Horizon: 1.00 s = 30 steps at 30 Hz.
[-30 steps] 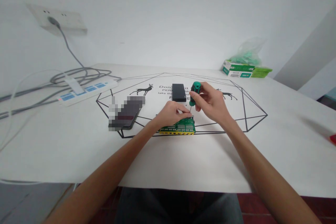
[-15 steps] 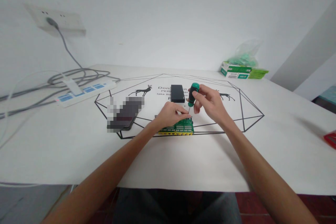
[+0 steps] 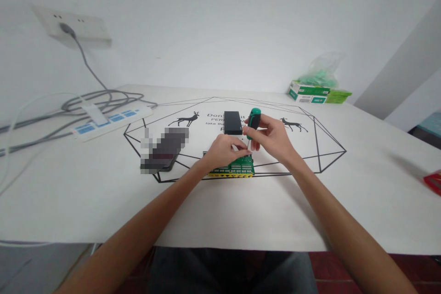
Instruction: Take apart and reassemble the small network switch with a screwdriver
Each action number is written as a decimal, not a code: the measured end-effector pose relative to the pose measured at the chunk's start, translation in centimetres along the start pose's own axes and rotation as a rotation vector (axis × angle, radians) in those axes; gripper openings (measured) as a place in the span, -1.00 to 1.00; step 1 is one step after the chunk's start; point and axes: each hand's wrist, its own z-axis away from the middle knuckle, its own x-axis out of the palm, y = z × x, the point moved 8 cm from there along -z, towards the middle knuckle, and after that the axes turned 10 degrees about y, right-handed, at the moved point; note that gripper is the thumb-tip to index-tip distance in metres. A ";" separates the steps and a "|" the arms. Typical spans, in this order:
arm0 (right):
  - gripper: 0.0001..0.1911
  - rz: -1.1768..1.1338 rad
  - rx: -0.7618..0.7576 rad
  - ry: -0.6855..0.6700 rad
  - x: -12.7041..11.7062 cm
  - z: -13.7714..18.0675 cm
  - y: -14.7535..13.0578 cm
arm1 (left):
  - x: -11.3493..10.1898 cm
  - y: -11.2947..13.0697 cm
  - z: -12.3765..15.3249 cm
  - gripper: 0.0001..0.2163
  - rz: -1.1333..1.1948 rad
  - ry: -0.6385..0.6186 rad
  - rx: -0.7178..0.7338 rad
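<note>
A screwdriver (image 3: 255, 118) with a green-and-black handle stands nearly upright, its shaft pointing down at the far right part of a green circuit board (image 3: 241, 165). My right hand (image 3: 274, 137) is closed around the handle, thumb and fingers low near the shaft. Over the board's far side lies my left hand (image 3: 223, 149), its thumb and forefinger brought together beside the screwdriver's tip. Whatever those fingertips pinch is too small to make out. Yellow parts line the board's near edge. The tip's contact point is hidden by my fingers.
Just beyond the board lies a black box (image 3: 233, 122). A dark, pixelated flat object (image 3: 165, 151) is to the left. Farther left are a power strip (image 3: 113, 121) and coiled cables. Green-and-white boxes (image 3: 308, 92) sit at the back right, a red object (image 3: 433, 183) at the right edge.
My right hand's fingers have shifted down and left along the screwdriver handle, toward its lower end. My left hand and the board stay nearly where they were.
</note>
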 end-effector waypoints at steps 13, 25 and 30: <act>-0.68 0.021 0.005 0.014 -0.3 0.0 0.4 | -0.2 0.8 0.0 -0.85 0.040 -0.026 0.009; -0.66 0.041 -0.011 0.043 -0.3 -0.1 0.8 | -0.1 0.3 0.0 -0.84 0.041 -0.012 -0.010; -0.66 0.048 -0.009 0.034 -0.2 -0.1 1.0 | -0.2 0.4 0.0 -0.85 0.076 -0.015 -0.030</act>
